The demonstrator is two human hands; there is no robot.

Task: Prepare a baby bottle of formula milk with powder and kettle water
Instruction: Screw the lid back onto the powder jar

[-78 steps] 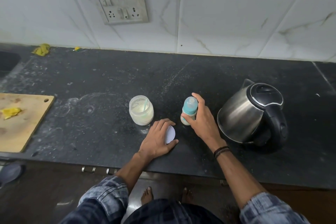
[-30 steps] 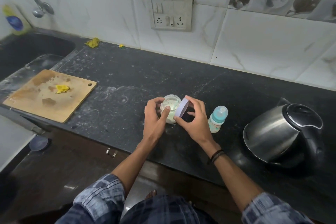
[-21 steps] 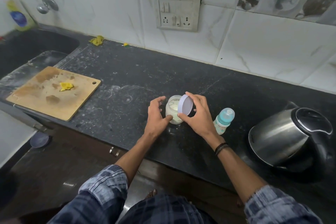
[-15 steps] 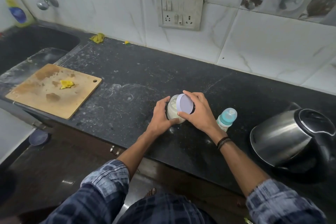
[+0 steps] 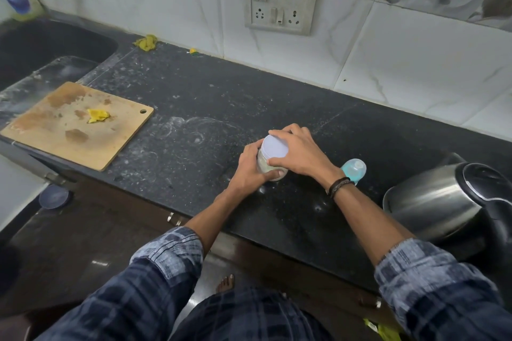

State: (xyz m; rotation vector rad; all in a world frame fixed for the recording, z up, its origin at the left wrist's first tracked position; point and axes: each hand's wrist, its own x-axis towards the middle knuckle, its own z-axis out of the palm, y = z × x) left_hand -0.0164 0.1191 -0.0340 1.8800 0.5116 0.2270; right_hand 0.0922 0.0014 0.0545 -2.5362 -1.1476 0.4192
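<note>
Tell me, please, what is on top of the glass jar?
A white lid lies on the jar, gripped by the right hand; the left hand holds the jar. The lid covers the mouth, so the inside cannot be seen from above.

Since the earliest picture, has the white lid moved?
Yes. The lid lay flat on the counter near the jar; now it sits atop the jar, up off the counter, gripped by the right hand.

On counter (image 5: pixel 221 97), left to right: cutting board (image 5: pixel 74 124), jar (image 5: pixel 263 164), bottle (image 5: pixel 353 169), kettle (image 5: pixel 432 199); lid (image 5: pixel 275 147) on jar; sink (image 5: pixel 50 44) behind cutting board.
</note>
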